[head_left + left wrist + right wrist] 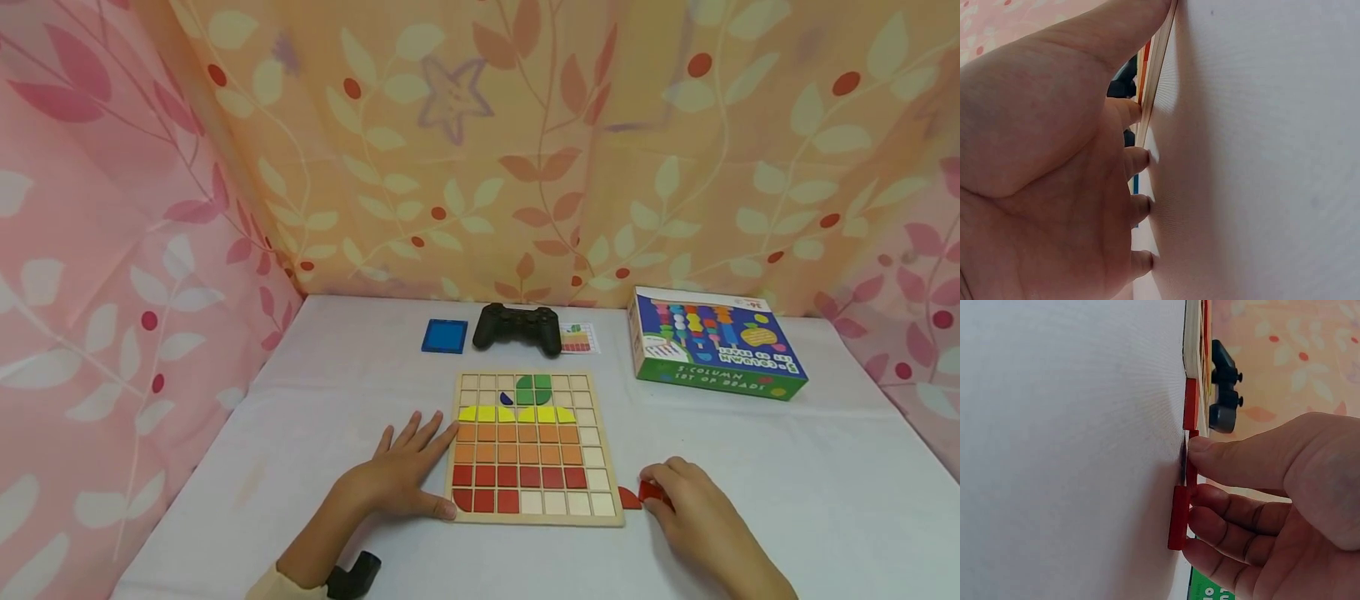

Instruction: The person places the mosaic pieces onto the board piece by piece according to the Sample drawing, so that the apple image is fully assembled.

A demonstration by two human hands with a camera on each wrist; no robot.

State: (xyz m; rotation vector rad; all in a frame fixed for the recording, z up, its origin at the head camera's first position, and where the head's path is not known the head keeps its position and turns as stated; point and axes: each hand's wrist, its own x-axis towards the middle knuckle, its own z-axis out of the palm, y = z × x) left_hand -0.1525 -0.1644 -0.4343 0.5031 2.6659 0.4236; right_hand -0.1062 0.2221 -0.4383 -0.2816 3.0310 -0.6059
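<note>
A wooden grid board lies flat, with rows of red, orange and yellow tiles and a green leaf shape at the top. My left hand rests beside it, fingers spread, thumb and index finger at its left edge. Off the lower right corner, my right hand pinches a red tile between thumb and fingers. One red rounded tile lies between that hand and the board. Another red tile is by the lower fingertips in the right wrist view; whether they grip it I cannot tell.
Behind the board are a blue square case, a black game controller and a small pattern card. A bead-set box stands at the back right. A black object lies by the left wrist. Patterned curtains enclose the table.
</note>
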